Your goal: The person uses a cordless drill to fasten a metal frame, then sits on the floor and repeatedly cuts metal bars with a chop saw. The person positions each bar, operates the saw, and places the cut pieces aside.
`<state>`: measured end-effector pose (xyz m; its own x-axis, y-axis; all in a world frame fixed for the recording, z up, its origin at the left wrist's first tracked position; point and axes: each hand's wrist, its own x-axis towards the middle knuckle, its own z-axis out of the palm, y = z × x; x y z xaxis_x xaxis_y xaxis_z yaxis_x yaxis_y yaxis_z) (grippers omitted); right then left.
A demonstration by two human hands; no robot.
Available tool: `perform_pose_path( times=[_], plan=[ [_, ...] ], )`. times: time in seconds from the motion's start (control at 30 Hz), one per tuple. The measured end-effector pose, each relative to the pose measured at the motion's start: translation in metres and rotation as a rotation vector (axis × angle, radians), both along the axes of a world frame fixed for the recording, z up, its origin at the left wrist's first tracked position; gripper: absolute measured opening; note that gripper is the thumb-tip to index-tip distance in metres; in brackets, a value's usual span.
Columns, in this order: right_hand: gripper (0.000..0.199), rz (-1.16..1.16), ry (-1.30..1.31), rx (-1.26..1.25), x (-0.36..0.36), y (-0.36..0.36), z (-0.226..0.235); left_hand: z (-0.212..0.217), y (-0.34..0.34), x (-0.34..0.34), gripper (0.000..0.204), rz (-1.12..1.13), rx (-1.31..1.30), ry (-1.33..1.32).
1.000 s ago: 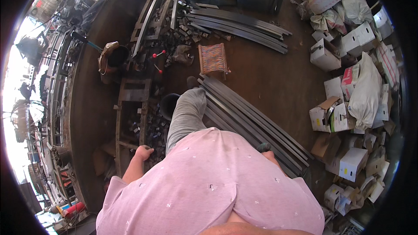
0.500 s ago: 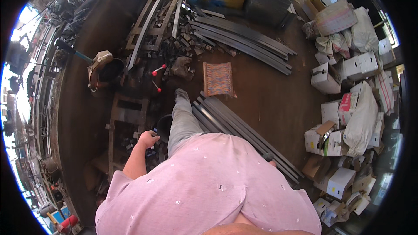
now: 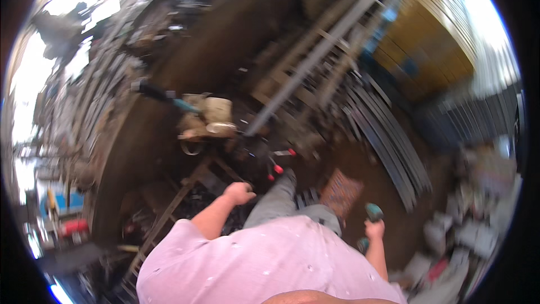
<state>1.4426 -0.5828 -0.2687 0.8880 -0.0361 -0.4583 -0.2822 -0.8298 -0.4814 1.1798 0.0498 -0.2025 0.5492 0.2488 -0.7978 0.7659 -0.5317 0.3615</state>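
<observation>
Right hand (image 3: pixel 375 228): mine, clamped round the handle of one teal drill-like power tool (image 3: pixel 373 211), out at my right, likely mid-gripped for balance. Left hand (image 3: pixel 240 193): curled; contents, I cannot tell. Metal strips (image 3: pixel 389 141): laid lengthwise together, presumably for tidiness.

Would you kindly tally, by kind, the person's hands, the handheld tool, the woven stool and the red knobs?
Hands (left hand, right hand): 2
Teal handheld tool: 1
Woven stool: 1
Red knobs: 3
Total: 7
</observation>
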Motion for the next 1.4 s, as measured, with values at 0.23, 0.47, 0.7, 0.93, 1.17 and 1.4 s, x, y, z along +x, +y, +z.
perform_pose_path(
  times=[0.23,0.47,0.7,0.93,1.17,1.4],
  plan=[
    [0.023,-0.054,0.224,0.238,0.156,0.200,0.074,0.012,0.014,0.017,0.045,0.170,0.043,-0.044],
    [0.026,0.331,0.226,-0.025,0.249,0.295,0.081,0.009,-0.020,-0.020,0.049,0.503,0.042,-0.005],
    [0.041,0.696,0.365,-0.273,0.336,0.384,0.032,0.024,-0.116,-0.048,0.044,0.911,0.082,0.166],
    [0.052,1.217,0.213,-0.286,0.380,0.459,-0.048,0.056,-0.230,0.010,0.038,1.201,0.053,0.176],
    [0.074,1.246,0.335,-0.372,0.397,0.492,-0.102,-0.003,-0.228,0.097,0.032,1.139,-0.013,-0.092],
    [0.088,1.235,0.139,-0.310,0.408,0.497,-0.210,-0.114,-0.173,0.158,0.028,0.797,-0.031,-0.265]
  ],
)
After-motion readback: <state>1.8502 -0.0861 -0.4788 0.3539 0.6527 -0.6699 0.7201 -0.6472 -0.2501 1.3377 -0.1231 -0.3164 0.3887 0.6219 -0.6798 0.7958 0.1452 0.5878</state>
